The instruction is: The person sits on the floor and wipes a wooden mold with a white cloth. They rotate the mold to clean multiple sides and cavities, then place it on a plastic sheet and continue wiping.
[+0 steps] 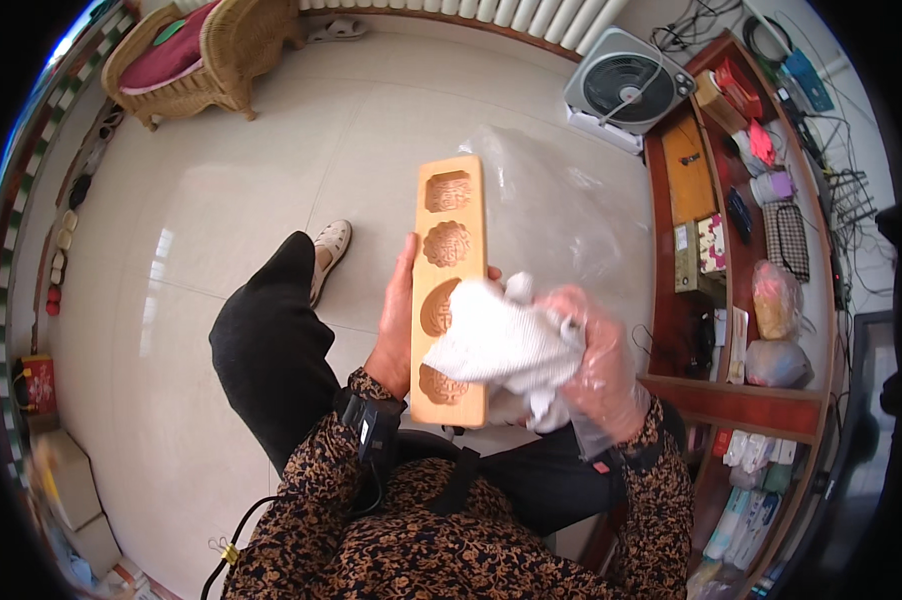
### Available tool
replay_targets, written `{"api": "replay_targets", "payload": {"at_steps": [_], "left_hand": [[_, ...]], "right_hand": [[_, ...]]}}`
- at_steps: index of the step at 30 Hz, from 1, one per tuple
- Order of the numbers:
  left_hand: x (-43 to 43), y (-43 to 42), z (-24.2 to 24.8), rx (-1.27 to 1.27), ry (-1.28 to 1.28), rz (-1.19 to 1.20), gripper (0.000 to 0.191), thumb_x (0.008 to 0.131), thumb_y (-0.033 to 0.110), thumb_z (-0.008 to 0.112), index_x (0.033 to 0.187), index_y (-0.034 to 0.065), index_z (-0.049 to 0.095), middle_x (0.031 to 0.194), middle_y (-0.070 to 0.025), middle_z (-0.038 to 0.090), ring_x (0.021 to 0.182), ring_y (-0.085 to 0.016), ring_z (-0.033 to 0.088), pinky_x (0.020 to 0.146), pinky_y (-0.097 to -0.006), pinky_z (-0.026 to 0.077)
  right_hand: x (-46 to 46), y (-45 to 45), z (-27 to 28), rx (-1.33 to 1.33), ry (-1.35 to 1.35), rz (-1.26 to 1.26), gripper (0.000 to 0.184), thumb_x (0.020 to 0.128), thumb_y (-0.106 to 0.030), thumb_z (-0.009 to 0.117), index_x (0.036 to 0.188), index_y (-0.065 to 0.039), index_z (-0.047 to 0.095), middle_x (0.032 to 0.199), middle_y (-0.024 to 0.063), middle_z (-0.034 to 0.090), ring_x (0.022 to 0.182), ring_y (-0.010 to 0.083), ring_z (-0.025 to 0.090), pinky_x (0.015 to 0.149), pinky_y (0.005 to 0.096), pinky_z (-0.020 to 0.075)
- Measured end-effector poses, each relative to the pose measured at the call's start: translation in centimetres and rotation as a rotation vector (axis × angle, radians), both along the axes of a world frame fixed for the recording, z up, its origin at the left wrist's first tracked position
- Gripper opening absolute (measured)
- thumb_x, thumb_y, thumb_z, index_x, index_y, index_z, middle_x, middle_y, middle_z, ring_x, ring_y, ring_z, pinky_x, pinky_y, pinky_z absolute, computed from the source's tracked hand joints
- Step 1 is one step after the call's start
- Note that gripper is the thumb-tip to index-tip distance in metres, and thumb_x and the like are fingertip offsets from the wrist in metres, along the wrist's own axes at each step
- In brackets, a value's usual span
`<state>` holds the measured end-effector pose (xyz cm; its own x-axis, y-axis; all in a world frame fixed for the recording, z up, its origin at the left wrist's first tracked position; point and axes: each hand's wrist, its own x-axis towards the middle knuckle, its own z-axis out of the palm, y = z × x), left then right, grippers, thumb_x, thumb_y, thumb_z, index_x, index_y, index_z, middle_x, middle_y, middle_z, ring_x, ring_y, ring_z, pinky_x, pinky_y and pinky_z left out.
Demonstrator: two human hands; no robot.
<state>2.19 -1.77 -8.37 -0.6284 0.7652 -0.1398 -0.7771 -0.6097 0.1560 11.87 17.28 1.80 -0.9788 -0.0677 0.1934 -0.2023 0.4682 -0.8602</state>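
Observation:
A long wooden mooncake mould [448, 289] with several carved hollows stands lengthwise before me. My left hand [396, 322] grips it from behind, the thumb along its left edge and fingertips showing at the right edge. In my right hand [604, 360], which wears a clear plastic glove, is a bunched white ribbed cloth [507, 334]. The cloth lies over the lower right part of the mould and partly hides the two lower hollows. Whether it presses on the wood is hard to tell because of blur.
A clear plastic sheet [563, 202] lies on the tiled floor beyond the mould. To the right are a box fan [629, 86] and a reddish wooden cabinet [736, 397] holding boxes and bags. A wicker chair [229, 56] stands at the far left. My shoe [333, 251] rests on the tiles.

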Motion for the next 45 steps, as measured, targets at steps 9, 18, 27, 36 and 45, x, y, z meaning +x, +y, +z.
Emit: {"api": "replay_targets", "payload": {"at_steps": [9, 18, 27, 36, 45], "left_hand": [[4.3, 2.4, 1.9, 0.029, -0.122, -0.317, 0.071, 0.106, 0.064, 0.039, 0.147, 0.0065, 0.049, 0.116, -0.0223, 0.07, 0.095, -0.03, 0.075, 0.078, -0.0422, 0.066], [3.0, 1.6, -0.3, -0.137, 0.0, -0.164, 0.069, 0.107, 0.063, 0.039, 0.138, 0.0039, 0.057, 0.108, -0.0215, 0.072, 0.091, -0.031, 0.075, 0.084, -0.0399, 0.064], [0.4, 0.1, -1.1, -0.079, -0.094, 0.166, 0.076, 0.106, 0.067, 0.036, 0.14, 0.0013, 0.053, 0.119, -0.0199, 0.069, 0.107, -0.029, 0.071, 0.092, -0.0421, 0.062], [2.3, 1.7, 0.2, -0.255, 0.008, -0.013, 0.083, 0.102, 0.071, 0.041, 0.153, 0.0053, 0.044, 0.141, -0.0152, 0.06, 0.121, -0.027, 0.065, 0.103, -0.0447, 0.056], [0.6, 1.4, -3.6, -0.315, -0.111, 0.116, 0.065, 0.104, 0.059, 0.043, 0.127, 0.0007, 0.057, 0.108, -0.0176, 0.07, 0.093, -0.025, 0.071, 0.076, -0.0401, 0.062]], "right_hand": [[-2.9, 4.8, 1.7, 0.149, 0.357, -0.515, 0.044, 0.085, 0.003, 0.069, 0.129, 0.001, 0.065, 0.116, 0.0094, 0.072, 0.108, 0.0156, 0.066, 0.097, 0.032, 0.0514], [-2.1, 1.7, 0.1, -0.182, 0.013, -0.129, 0.048, 0.081, -0.004, 0.085, 0.126, -0.003, 0.068, 0.122, 0.0072, 0.07, 0.113, 0.0159, 0.066, 0.099, 0.0306, 0.0538], [-0.4, 0.5, 1.7, -0.134, -0.251, 0.398, 0.034, 0.081, -0.013, 0.087, 0.11, -0.003, 0.071, 0.108, 0.0068, 0.073, 0.101, 0.0167, 0.07, 0.091, 0.0317, 0.0534], [-1.7, 1.0, 0.5, 0.132, 0.108, -0.335, 0.045, 0.074, -0.013, 0.089, 0.114, -0.01, 0.071, 0.107, 0.0089, 0.071, 0.1, 0.0284, 0.069, 0.087, 0.0361, 0.0558], [0.2, -5.0, -1.2, 0.575, 0.38, 0.442, 0.025, 0.086, -0.017, 0.072, 0.111, -0.012, 0.073, 0.108, 0.0056, 0.071, 0.099, 0.0252, 0.07, 0.082, 0.037, 0.0589]]}}
